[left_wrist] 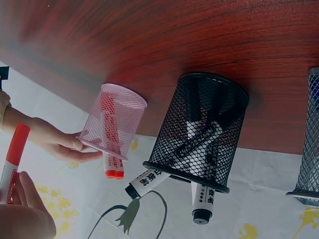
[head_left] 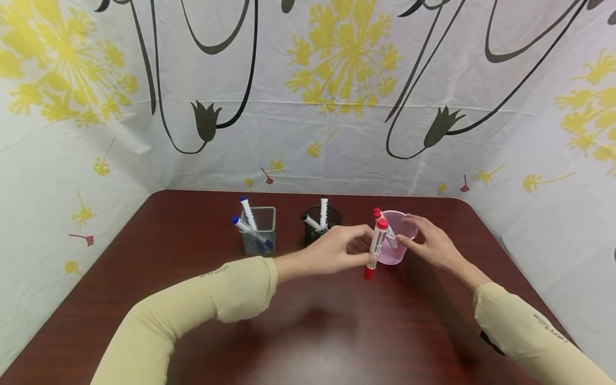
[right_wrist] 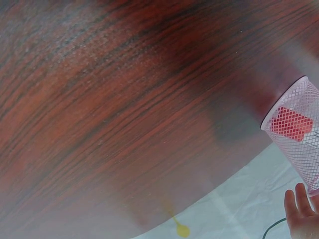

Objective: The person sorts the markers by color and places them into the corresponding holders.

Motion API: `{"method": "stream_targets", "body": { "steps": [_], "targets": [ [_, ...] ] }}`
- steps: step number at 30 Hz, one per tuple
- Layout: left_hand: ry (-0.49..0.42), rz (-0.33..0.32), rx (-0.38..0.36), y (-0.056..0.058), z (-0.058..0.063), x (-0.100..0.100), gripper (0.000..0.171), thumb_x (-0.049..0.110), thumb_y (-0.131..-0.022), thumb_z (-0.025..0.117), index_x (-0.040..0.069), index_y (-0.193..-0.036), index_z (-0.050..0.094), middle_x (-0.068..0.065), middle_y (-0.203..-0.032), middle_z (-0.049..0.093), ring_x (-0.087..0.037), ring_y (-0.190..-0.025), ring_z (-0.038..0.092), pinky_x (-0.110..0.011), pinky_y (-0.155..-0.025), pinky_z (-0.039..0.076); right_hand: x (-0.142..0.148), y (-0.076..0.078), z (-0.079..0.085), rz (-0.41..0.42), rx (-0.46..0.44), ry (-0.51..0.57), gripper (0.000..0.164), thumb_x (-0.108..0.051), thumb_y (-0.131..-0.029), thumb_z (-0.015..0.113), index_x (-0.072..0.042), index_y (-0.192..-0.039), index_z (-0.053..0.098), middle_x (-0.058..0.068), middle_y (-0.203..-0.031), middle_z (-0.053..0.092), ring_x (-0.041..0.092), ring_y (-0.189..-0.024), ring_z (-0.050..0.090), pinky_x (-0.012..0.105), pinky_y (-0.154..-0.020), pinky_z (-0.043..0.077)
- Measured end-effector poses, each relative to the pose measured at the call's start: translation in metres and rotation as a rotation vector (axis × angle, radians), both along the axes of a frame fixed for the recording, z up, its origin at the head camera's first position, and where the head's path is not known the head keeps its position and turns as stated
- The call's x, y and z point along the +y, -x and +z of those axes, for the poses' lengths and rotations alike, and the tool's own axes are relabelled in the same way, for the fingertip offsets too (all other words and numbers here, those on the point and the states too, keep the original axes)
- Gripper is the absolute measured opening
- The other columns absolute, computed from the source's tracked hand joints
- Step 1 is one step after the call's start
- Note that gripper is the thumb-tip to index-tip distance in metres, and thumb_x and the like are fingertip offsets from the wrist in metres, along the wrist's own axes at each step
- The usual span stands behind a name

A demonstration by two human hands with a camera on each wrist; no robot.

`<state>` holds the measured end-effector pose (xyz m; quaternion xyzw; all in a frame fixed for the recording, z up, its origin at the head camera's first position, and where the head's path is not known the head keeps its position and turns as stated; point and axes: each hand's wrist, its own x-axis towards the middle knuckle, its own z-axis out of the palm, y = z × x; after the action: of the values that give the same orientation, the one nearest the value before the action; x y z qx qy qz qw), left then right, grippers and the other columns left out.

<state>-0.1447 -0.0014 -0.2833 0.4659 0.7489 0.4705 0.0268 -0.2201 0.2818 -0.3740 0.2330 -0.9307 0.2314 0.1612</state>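
My left hand (head_left: 332,250) pinches a red whiteboard marker (head_left: 377,246) between thumb and fingers, tilted, just in front of the pink mesh pen cup (head_left: 391,258). At that cup's right side, my right hand (head_left: 430,245) grips the rim with thumb and fingers. Two red-capped markers (left_wrist: 110,134) stand inside the pink cup, leaning together, in the left wrist view. Only the fingertips (right_wrist: 301,196) of the right hand show in the right wrist view, by the cup's rim.
Left of the pink cup stands a black mesh cup (left_wrist: 199,144) with several black-capped markers. Farther left, a square grey mesh holder (head_left: 246,243) holds blue markers. The dark red-brown table (head_left: 308,342) ends at a patterned white cloth (head_left: 269,128) behind.
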Motion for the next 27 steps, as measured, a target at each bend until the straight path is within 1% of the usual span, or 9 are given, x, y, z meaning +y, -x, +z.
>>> {"method": "stream_targets", "body": {
  "steps": [2, 7, 9, 11, 14, 21, 27],
  "targets": [
    [0.001, 0.005, -0.001, 0.002, 0.0, 0.001, 0.018, -0.002, -0.079, 0.062, -0.003, -0.095, 0.054, -0.012, -0.084, 0.063, -0.012, -0.078, 0.06, -0.017, -0.069, 0.045, 0.0, 0.0, 0.0, 0.001, 0.0, 0.002, 0.052, -0.034, -0.079, 0.065, -0.001, -0.117, 0.051, 0.02, -0.123, 0.045, 0.036, -0.112, 0.041, 0.052, -0.086, 0.033],
    [-0.006, 0.011, 0.001, 0.02, -0.016, 0.01, 0.021, 0.003, -0.079, 0.064, 0.001, -0.098, 0.055, -0.006, -0.087, 0.063, -0.004, -0.079, 0.059, -0.016, -0.069, 0.045, 0.001, 0.0, -0.001, 0.002, 0.003, 0.002, 0.053, -0.035, -0.079, 0.065, -0.001, -0.117, 0.051, 0.02, -0.123, 0.045, 0.036, -0.112, 0.041, 0.053, -0.085, 0.033],
    [-0.016, 0.002, 0.008, 0.029, -0.023, 0.014, 0.022, 0.005, -0.079, 0.065, 0.002, -0.099, 0.055, -0.005, -0.089, 0.063, -0.002, -0.079, 0.058, -0.015, -0.069, 0.045, 0.001, 0.0, -0.001, 0.006, 0.009, 0.003, 0.052, -0.034, -0.079, 0.065, -0.001, -0.117, 0.051, 0.02, -0.123, 0.045, 0.036, -0.111, 0.041, 0.052, -0.085, 0.034],
    [-0.017, -0.002, 0.026, 0.032, -0.025, 0.017, 0.022, 0.007, -0.08, 0.065, 0.002, -0.098, 0.054, -0.004, -0.09, 0.062, -0.001, -0.079, 0.058, -0.015, -0.068, 0.045, 0.001, 0.0, -0.001, 0.01, 0.014, 0.005, 0.052, -0.033, -0.079, 0.065, 0.0, -0.117, 0.051, 0.019, -0.122, 0.045, 0.036, -0.111, 0.041, 0.052, -0.085, 0.034],
    [-0.016, -0.001, 0.046, 0.036, -0.025, 0.019, 0.021, 0.008, -0.08, 0.064, 0.003, -0.097, 0.054, -0.004, -0.091, 0.062, -0.001, -0.079, 0.058, -0.015, -0.068, 0.045, 0.001, 0.001, -0.002, 0.012, 0.014, 0.009, 0.052, -0.033, -0.079, 0.065, -0.001, -0.117, 0.051, 0.019, -0.122, 0.045, 0.035, -0.111, 0.041, 0.052, -0.085, 0.034],
    [0.004, 0.03, 0.037, 0.041, -0.02, 0.024, 0.023, 0.009, -0.08, 0.065, 0.003, -0.098, 0.053, -0.002, -0.093, 0.06, 0.0, -0.08, 0.057, -0.013, -0.068, 0.044, 0.001, 0.0, 0.0, 0.005, -0.001, 0.005, 0.052, -0.033, -0.079, 0.065, 0.0, -0.117, 0.05, 0.02, -0.123, 0.045, 0.036, -0.111, 0.041, 0.053, -0.085, 0.034],
    [-0.005, 0.046, 0.027, 0.047, -0.015, 0.029, 0.024, 0.01, -0.08, 0.064, 0.004, -0.101, 0.054, -0.001, -0.093, 0.06, 0.001, -0.08, 0.057, -0.013, -0.069, 0.044, 0.0, -0.002, 0.001, -0.001, -0.014, 0.006, 0.053, -0.034, -0.079, 0.064, 0.0, -0.117, 0.05, 0.02, -0.123, 0.044, 0.036, -0.11, 0.042, 0.053, -0.085, 0.034]
  ]
}}
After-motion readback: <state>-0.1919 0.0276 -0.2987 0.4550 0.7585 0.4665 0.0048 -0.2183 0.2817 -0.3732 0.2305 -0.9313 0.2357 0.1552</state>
